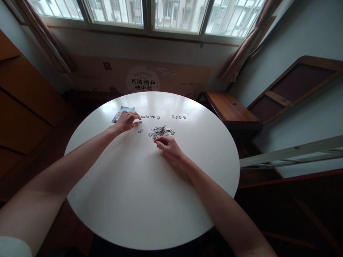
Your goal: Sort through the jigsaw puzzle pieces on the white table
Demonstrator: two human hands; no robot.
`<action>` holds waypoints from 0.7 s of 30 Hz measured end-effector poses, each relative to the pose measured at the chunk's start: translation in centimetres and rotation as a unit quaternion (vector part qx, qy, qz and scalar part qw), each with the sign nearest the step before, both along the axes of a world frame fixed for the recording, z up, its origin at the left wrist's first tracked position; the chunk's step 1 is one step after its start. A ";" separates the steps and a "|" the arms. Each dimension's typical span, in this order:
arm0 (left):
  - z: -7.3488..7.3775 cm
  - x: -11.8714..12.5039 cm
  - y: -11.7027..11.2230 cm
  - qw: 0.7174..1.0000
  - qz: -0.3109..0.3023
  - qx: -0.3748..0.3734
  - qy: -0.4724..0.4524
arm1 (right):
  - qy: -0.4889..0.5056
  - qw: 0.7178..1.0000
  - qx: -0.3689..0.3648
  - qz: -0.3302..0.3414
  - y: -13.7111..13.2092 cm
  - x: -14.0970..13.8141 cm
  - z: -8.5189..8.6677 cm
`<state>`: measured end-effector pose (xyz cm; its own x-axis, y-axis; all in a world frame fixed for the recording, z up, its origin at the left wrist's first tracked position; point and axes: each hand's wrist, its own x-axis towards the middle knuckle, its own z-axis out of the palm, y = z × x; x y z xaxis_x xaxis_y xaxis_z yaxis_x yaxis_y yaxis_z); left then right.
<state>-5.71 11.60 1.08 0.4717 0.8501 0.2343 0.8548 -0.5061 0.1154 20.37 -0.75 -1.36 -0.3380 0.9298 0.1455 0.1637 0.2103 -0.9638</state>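
On the round white table [150, 200] lies a small heap of jigsaw pieces [162, 131]. My right hand [168, 146] rests just below the heap, fingers curled and pinched at its near edge; what they grip is too small to name. My left hand [126, 120] reaches to the far left, fingertips pressed down on a piece beside a short row of pieces [150, 116]. A single loose piece [140, 131] lies between the hands. A second short row of pieces [178, 116] sits further right.
A printed picture card [120, 112] lies by my left hand at the table's far left. A wooden bench [227, 109] and a leaning framed board [297, 85] stand at the right. Cardboard panels [142, 78] line the wall under the window.
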 end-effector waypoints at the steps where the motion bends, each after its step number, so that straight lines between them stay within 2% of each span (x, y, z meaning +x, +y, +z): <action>1: 0.0 0.0 0.1 1.000 -0.011 -0.004 -0.006 | 0.001 1.000 0.000 0.000 0.0 0.0 0.0; 5: 0.1 -0.2 0.4 0.997 -0.070 -0.031 -0.015 | 0.001 1.000 -0.002 0.000 -0.2 0.0 0.1; 8: 0.3 -0.3 0.5 0.995 -0.091 -0.034 -0.014 | -0.002 1.000 -0.003 0.000 -0.3 0.0 0.3; 21: 0.3 0.4 0.5 0.994 -0.094 -0.046 -0.016 | -0.009 1.000 -0.007 0.006 -0.5 -0.1 0.6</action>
